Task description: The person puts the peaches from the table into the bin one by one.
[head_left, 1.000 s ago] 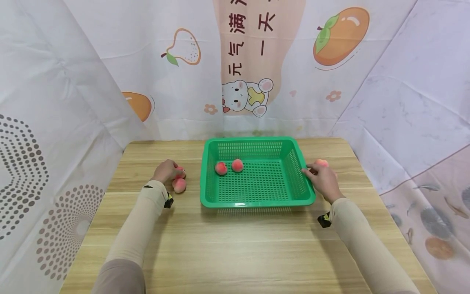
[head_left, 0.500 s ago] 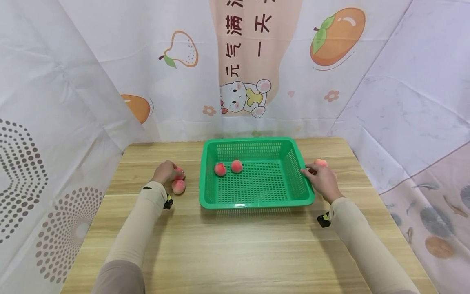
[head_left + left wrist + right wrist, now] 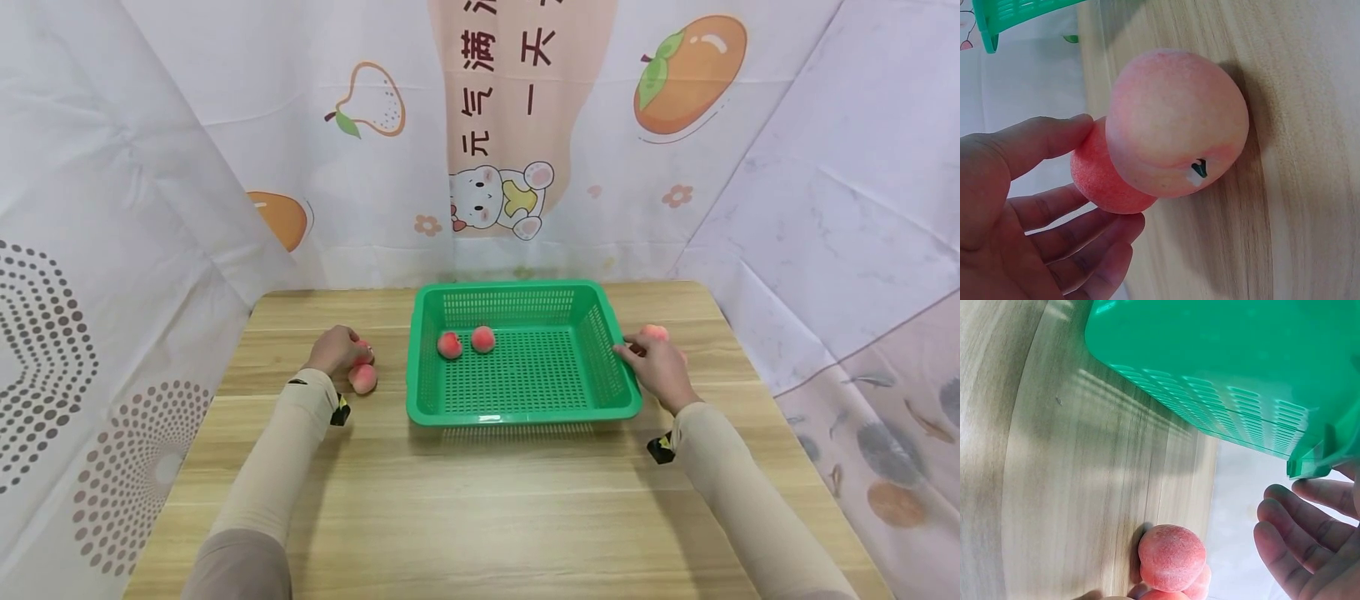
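The left hand [image 3: 336,348] is curled round a peach [image 3: 1100,178] on the table [image 3: 480,500], left of the green basket [image 3: 525,412]; a second peach [image 3: 363,377] lies just beside it. The grip is best closed evenly so the neighbour is not nudged. The right hand [image 3: 660,367] is relaxed, its fingers against the basket's right rim, peaches [image 3: 1172,557] behind it.
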Available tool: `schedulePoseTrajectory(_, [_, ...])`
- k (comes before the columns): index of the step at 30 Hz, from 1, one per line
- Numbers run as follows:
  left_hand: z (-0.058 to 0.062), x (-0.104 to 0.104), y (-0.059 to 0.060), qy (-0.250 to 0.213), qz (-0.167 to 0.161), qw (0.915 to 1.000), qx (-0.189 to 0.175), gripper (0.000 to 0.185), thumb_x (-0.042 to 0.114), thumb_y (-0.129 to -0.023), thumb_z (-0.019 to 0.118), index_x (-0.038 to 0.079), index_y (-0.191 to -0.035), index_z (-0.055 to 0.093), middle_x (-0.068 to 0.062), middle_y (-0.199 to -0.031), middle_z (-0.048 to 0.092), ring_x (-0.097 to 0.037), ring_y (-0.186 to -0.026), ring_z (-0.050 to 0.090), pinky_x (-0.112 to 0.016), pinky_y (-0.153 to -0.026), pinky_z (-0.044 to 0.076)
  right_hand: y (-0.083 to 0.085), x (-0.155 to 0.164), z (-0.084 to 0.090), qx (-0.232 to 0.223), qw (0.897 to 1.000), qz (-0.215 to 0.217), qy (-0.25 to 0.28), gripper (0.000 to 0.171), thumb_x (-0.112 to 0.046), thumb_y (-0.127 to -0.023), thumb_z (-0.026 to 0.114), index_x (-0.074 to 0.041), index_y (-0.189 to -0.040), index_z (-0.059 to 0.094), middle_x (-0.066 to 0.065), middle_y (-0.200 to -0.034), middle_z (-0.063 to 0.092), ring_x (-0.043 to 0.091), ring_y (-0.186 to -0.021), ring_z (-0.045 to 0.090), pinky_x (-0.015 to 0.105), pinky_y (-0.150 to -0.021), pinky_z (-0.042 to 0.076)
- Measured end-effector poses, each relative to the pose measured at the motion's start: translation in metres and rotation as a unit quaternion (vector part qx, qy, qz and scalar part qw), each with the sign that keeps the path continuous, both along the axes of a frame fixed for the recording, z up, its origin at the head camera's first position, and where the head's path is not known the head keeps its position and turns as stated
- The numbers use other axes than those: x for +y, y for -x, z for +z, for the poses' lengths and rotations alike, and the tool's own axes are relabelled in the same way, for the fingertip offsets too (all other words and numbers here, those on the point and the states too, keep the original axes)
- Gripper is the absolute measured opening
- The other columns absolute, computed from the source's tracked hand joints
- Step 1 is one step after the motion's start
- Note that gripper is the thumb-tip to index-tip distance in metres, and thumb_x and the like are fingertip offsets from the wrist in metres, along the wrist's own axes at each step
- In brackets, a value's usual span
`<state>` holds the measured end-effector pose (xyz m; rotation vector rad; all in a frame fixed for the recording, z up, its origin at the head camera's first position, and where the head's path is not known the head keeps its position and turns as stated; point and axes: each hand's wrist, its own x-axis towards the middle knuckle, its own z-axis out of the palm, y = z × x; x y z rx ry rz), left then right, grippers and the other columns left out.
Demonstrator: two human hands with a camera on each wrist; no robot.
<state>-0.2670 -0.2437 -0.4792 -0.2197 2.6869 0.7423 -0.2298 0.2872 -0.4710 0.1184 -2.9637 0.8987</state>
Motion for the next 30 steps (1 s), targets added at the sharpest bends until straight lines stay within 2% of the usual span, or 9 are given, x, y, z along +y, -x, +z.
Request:
schedulePoseTrajectory(10, [0.001, 0.000, -0.002, -0.009, 0.007, 0.9998, 0.013, 0.051, 0.030, -0.090, 0.061, -0.004, -0.127, 0.053, -0.023, -0.125, 0.057, -0.037, -0.115, 0.052, -0.048, -0.101, 0.043, 0.003, -0.001, 0.003, -0.006, 1.000, 0.001, 0.001, 0.045, -0.033, -0.099, 0.058, 0.004, -0.125, 0.062, 0.019, -0.100, 0.068, 0.029, -0.088, 0.062, 0.040, -0.074, 0.048])
schedulePoseTrajectory(14, [0.004, -0.001, -0.001, -0.018, 0.008, 0.9997, 0.016, 0.049, 0.029, -0.093, 0.059, -0.004, -0.128, 0.053, -0.024, -0.126, 0.057, -0.039, -0.117, 0.052, -0.049, -0.102, 0.042, 0.003, -0.001, 0.003, -0.007, 1.000, 0.000, 0.002, 0.045, -0.033, -0.099, 0.058, 0.004, -0.125, 0.062, 0.019, -0.101, 0.068, 0.029, -0.088, 0.062, 0.040, -0.074, 0.049])
schedulePoseTrajectory(18, [0.006, -0.001, 0.000, -0.003, 0.001, 0.9997, 0.022, 0.048, 0.029, -0.095, 0.056, -0.005, -0.129, 0.053, -0.026, -0.128, 0.057, -0.042, -0.119, 0.052, -0.050, -0.102, 0.041, 0.002, 0.000, 0.002, -0.010, 1.000, -0.001, 0.003, 0.045, -0.033, -0.099, 0.058, 0.004, -0.125, 0.062, 0.020, -0.102, 0.068, 0.030, -0.090, 0.062, 0.043, -0.076, 0.050])
schedulePoseTrajectory(23, [0.008, 0.001, 0.000, -0.001, -0.001, 0.9993, 0.037, 0.049, 0.029, -0.096, 0.056, -0.006, -0.130, 0.052, -0.027, -0.129, 0.057, -0.042, -0.119, 0.052, -0.050, -0.102, 0.042, 0.000, 0.000, 0.003, -0.011, 1.000, -0.002, 0.005, 0.045, -0.031, -0.099, 0.058, 0.005, -0.125, 0.061, 0.022, -0.104, 0.067, 0.032, -0.092, 0.063, 0.047, -0.079, 0.050])
schedulePoseTrajectory(27, [0.011, 0.002, 0.001, -0.006, -0.003, 0.9984, 0.056, 0.051, 0.029, -0.095, 0.057, -0.006, -0.131, 0.051, -0.028, -0.129, 0.056, -0.042, -0.118, 0.053, -0.050, -0.101, 0.042, 0.000, 0.000, 0.003, -0.009, 1.000, -0.003, 0.006, 0.044, -0.030, -0.099, 0.058, 0.005, -0.124, 0.062, 0.021, -0.102, 0.068, 0.031, -0.090, 0.062, 0.045, -0.077, 0.050])
schedulePoseTrajectory(30, [0.013, 0.003, 0.001, 0.006, -0.005, 0.9974, 0.071, 0.050, 0.029, -0.094, 0.059, -0.007, -0.128, 0.053, -0.028, -0.126, 0.058, -0.043, -0.117, 0.054, -0.051, -0.099, 0.043, 0.000, -0.001, 0.002, -0.007, 1.000, -0.004, 0.006, 0.044, -0.031, -0.098, 0.059, 0.004, -0.124, 0.063, 0.020, -0.102, 0.068, 0.030, -0.090, 0.062, 0.043, -0.076, 0.050])
